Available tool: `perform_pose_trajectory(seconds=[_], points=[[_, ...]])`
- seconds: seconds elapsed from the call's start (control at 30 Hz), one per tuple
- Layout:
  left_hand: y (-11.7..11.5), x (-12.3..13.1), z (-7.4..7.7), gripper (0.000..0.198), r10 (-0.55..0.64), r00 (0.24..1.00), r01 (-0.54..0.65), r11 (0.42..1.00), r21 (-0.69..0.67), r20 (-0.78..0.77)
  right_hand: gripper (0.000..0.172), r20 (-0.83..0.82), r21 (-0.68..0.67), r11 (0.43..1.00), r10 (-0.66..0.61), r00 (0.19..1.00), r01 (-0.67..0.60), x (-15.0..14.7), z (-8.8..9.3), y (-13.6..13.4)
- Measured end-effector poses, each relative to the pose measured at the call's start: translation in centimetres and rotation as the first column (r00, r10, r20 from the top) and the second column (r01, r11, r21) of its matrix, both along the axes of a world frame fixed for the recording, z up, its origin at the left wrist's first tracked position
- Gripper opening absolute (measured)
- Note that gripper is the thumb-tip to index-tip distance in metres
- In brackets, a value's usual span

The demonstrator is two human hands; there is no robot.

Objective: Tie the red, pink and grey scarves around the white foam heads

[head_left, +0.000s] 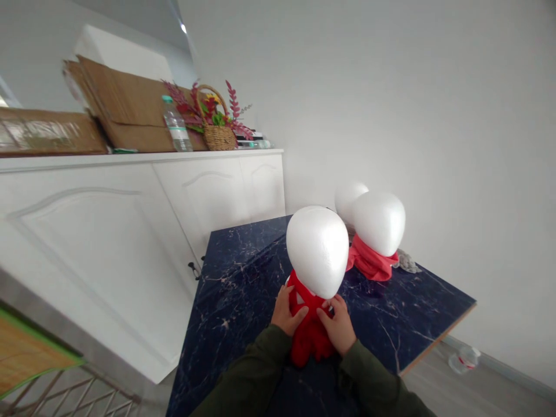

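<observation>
A white foam mannequin head stands near me on the dark blue marble table, with a red scarf round its neck. My left hand grips the scarf on its left side, fingers curled into the cloth. My right hand pinches the scarf on the right, close beside the left. Two more white foam heads stand further back: one wears a pink-red scarf, the other is partly hidden behind it.
White cabinets line the left wall, bearing cardboard, a water bottle and a wicker flower basket. A grey cloth lies on the table's far edge. A plastic bottle lies on the floor at right.
</observation>
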State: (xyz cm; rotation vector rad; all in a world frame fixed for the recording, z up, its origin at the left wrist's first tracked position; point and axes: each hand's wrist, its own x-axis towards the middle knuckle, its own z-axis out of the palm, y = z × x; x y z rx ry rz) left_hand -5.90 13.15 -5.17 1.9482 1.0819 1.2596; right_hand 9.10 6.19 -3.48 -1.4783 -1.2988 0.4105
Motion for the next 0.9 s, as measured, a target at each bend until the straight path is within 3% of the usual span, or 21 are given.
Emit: perform_pose_trajectory(seconds=[0.1,0.2,0.27,0.33,0.4,0.43,0.47,0.5,0.57,0.63,0.67,0.7,0.77,0.83,0.9], points=[[-0.2,0.4,-0.5,0.062,0.057,0.998,-0.056,0.997,0.047,-0.028,0.021,0.077,-0.102,0.983,0.162,0.984,-0.154,0.4,1.0,-2.0],[-0.3,0.7,-0.6,0.061,0.171,0.982,-0.165,0.983,0.085,-0.073,0.036,0.036,-0.207,0.913,0.367,0.930,-0.352,0.2,2.2,-4.4],[0.0,0.7,-0.4,0.056,0.169,0.979,-0.161,0.984,0.081,-0.111,0.035,-0.113,-0.242,0.810,0.524,0.844,-0.535,-0.5,2.8,-5.6],[0.5,0.4,0.0,0.049,0.115,0.987,-0.110,0.992,0.054,-0.112,0.038,-0.368,-0.202,0.653,0.640,0.674,-0.730,-1.4,3.2,-6.4],[0.9,-0.1,0.5,0.041,0.066,0.996,-0.066,0.998,0.005,-0.065,0.043,-0.553,-0.106,0.516,0.680,0.481,-0.850,-2.2,3.0,-6.5],[1.1,-0.3,0.8,0.036,0.059,0.998,-0.060,0.998,-0.028,-0.032,0.044,-0.587,-0.076,0.481,0.686,0.430,-0.873,-2.5,2.9,-6.4],[1.1,-0.5,1.1,0.030,0.067,0.998,-0.067,0.996,-0.063,-0.004,0.043,-0.584,-0.075,0.479,0.690,0.428,-0.874,-2.6,2.6,-6.2],[0.9,-0.6,1.4,0.027,0.088,0.996,-0.086,0.992,-0.091,0.011,0.040,-0.558,-0.100,0.513,0.680,0.475,-0.853,-2.6,2.2,-5.9],[0.1,-0.7,1.9,0.031,0.100,0.995,-0.103,0.991,-0.090,-0.029,0.031,-0.466,-0.197,0.664,0.584,0.665,-0.721,-2.0,1.5,-5.1],[-1.1,-0.5,2.3,0.035,0.075,0.986,-0.079,0.997,-0.017,-0.148,0.029,-0.293,-0.265,0.831,0.414,0.862,-0.489,-1.0,0.9,-3.8],[-1.7,-0.4,2.3,0.040,0.057,0.977,-0.053,0.998,0.024,-0.205,0.032,-0.198,-0.281,0.881,0.335,0.921,-0.381,-0.4,0.6,-3.0],[-2.1,-0.2,2.3,0.044,0.036,0.969,-0.024,0.998,0.053,-0.245,0.038,-0.120,-0.297,0.905,0.281,0.952,-0.304,0.2,0.5,-2.2],[-2.6,0.1,2.1,0.046,-0.011,0.970,0.029,0.997,0.071,-0.243,0.048,-0.048,-0.373,0.892,0.255,0.966,-0.254,1.2,0.3,-0.7],[-2.5,0.2,1.8,0.046,-0.089,0.987,0.095,0.995,0.039,-0.133,0.054,-0.087,-0.461,0.846,0.255,0.963,-0.266,1.7,0.1,0.7],[-2.0,0.1,1.6,0.048,-0.163,0.984,0.167,0.984,-0.063,0.073,0.051,-0.154,-0.469,0.841,0.224,0.962,-0.271,1.8,-0.2,1.6]])
